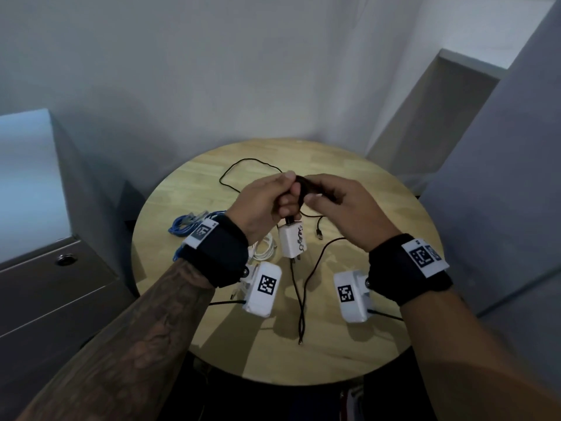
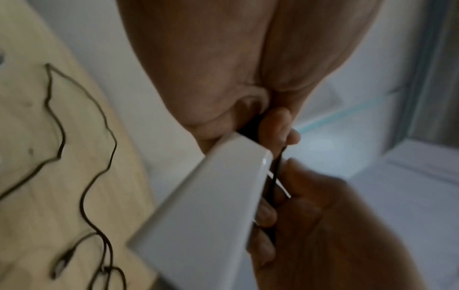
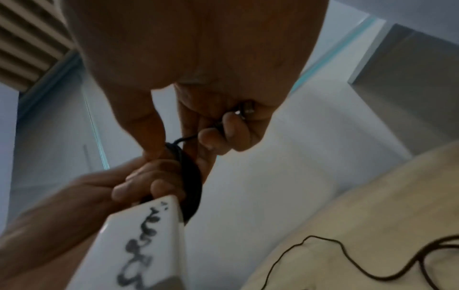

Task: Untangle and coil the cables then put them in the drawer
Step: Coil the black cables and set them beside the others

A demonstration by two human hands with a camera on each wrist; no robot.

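At the far left stands a grey drawer cabinet point(image 1: 45, 268), and on the round wooden worktop point(image 1: 379, 208) lie a blue cable point(image 1: 185, 223) and a white cable point(image 1: 264, 247). Above the middle, the left hand point(image 1: 267, 202) grips a coiled black cable point(image 1: 303, 189) from which a white charger point(image 1: 293, 241) hangs. The right hand point(image 1: 343, 205) pinches the same coil; loose black cord point(image 1: 300, 299) trails across the worktop beneath.

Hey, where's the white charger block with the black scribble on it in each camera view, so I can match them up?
Head: white charger block hangs at centre, below the left hand.
Left wrist: plain white side, lower centre.
Right wrist: scribbled side, bottom left.
Shared landmark: the black cable coil gripped just above it.
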